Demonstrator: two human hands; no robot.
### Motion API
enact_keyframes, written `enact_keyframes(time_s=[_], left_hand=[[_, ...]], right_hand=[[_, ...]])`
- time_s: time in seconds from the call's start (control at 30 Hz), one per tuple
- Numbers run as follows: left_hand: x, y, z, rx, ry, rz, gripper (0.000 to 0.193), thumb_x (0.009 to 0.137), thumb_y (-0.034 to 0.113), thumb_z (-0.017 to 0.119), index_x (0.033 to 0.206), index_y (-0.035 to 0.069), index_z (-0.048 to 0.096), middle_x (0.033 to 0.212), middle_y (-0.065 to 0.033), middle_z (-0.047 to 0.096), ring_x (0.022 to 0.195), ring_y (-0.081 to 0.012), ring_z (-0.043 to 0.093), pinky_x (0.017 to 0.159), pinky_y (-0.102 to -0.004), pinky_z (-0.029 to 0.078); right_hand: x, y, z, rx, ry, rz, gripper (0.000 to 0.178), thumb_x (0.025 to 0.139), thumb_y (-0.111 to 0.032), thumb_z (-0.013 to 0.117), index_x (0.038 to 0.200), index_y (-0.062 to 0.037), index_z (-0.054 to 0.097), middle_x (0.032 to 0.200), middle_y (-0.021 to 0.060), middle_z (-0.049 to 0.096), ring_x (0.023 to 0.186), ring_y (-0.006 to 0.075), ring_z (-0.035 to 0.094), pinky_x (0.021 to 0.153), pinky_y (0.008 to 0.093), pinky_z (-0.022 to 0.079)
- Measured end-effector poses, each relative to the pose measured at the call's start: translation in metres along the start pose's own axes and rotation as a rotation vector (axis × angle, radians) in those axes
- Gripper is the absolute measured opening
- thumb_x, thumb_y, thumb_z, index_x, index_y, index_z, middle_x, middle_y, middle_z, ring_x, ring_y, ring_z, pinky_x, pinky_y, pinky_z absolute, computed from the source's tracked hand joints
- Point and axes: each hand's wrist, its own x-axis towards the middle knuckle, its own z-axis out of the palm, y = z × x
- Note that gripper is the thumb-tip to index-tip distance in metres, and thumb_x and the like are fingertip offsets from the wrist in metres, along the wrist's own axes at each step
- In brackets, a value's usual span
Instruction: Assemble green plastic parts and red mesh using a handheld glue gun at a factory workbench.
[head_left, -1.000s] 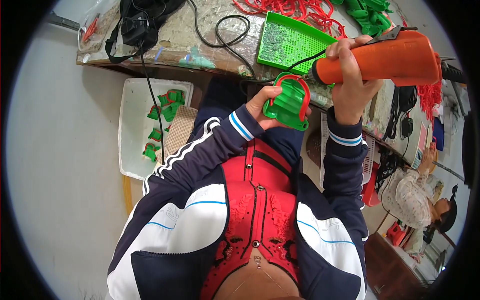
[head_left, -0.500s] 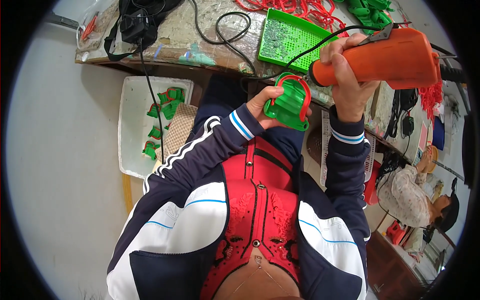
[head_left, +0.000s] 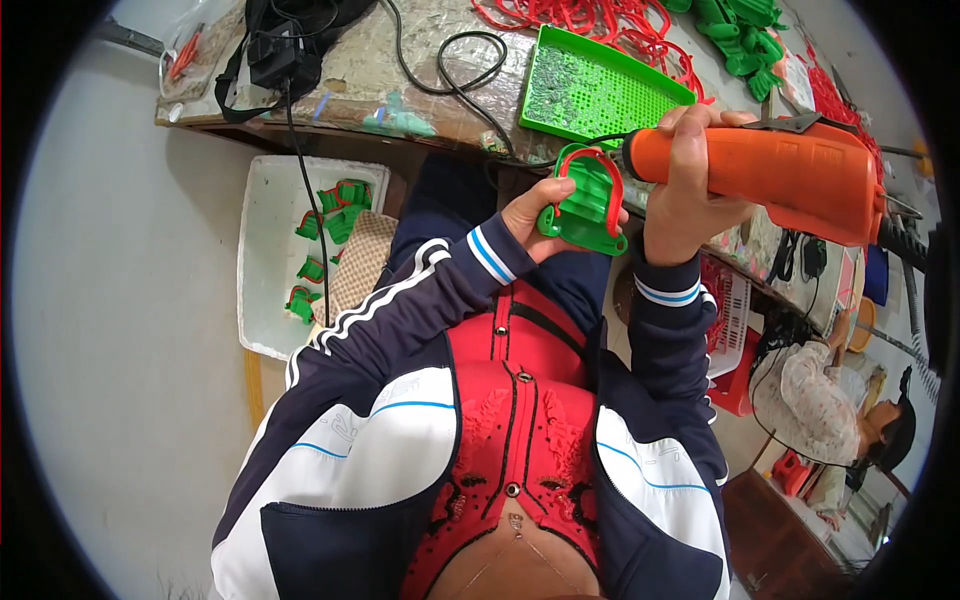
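Plainly, the left grip (head_left: 534, 212) holds a glossy, curved plastic piece (head_left: 587, 192).

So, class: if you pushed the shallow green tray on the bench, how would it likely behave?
The green tray probably slides rather than tips, since it is low and broad. Its small grey pieces, mostly toward the left, would likely shift and may make that end heavier. Its upright walls suggest a fairly stiff body.

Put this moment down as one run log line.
left hand: holds green piece with red strip; right hand: holds orange power tool, nose beside piece; bench: green tray with grey bits
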Motion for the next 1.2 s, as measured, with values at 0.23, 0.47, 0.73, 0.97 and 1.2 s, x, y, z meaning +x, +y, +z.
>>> enact_keyframes(time_s=[0.23, 0.47, 0.73, 0.97, 1.2], left_hand=[[-0.002, 0.001, -0.002, -0.028, -0.021, -0.026, 0.058, 0.084, 0.039, 0.061, 0.124, -0.001, 0.048, 0.114, -0.0222, 0.059, 0.107, -0.0336, 0.058, 0.093, -0.0494, 0.047], [-0.002, 0.001, -0.004, -0.013, 0.019, -0.046, 0.059, 0.082, 0.04, 0.062, 0.123, 0.0, 0.049, 0.112, -0.0217, 0.06, 0.106, -0.0341, 0.059, 0.092, -0.0505, 0.047], [0.005, 0.003, -0.015, -0.173, 0.0, -0.11, 0.058, 0.082, 0.041, 0.061, 0.122, 0.001, 0.05, 0.112, -0.0207, 0.06, 0.103, -0.0363, 0.059, 0.089, -0.0509, 0.048], [0.005, 0.003, -0.013, -0.208, -0.027, -0.095, 0.055, 0.082, 0.041, 0.061, 0.121, 0.004, 0.051, 0.112, -0.0195, 0.06, 0.103, -0.0383, 0.059, 0.088, -0.053, 0.047], [0.002, 0.002, -0.01, -0.215, 0.014, -0.059, 0.055, 0.082, 0.041, 0.061, 0.122, 0.005, 0.05, 0.112, -0.0196, 0.059, 0.103, -0.0375, 0.058, 0.09, -0.0537, 0.047]], right_hand=[[0.001, 0.001, -0.004, 0.009, 0.007, 0.061, 0.025, 0.079, 0.007, 0.058, 0.1, 0.0026, 0.045, 0.078, 0.0099, 0.057, 0.067, 0.0194, 0.056, 0.067, 0.0353, 0.049], [-0.001, 0.009, -0.014, 0.042, -0.139, 0.04, 0.027, 0.08, 0.007, 0.056, 0.104, 0.0028, 0.045, 0.078, 0.0094, 0.057, 0.069, 0.0199, 0.056, 0.068, 0.0345, 0.048], [0.027, 0.003, -0.023, -0.096, -0.652, 0.057, 0.04, 0.077, 0.007, 0.057, 0.115, 0.0047, 0.042, 0.079, 0.0072, 0.055, 0.072, 0.0173, 0.055, 0.072, 0.0323, 0.046], [0.027, 0.014, -0.02, 0.022, -0.515, 0.065, 0.035, 0.08, 0.005, 0.056, 0.112, 0.0047, 0.043, 0.08, 0.0082, 0.056, 0.071, 0.0172, 0.055, 0.07, 0.0314, 0.045], [0.01, 0.012, -0.008, 0.001, -0.036, 0.084, 0.024, 0.082, 0.002, 0.058, 0.103, 0.0032, 0.045, 0.078, 0.0105, 0.058, 0.068, 0.0175, 0.056, 0.069, 0.0319, 0.047]])
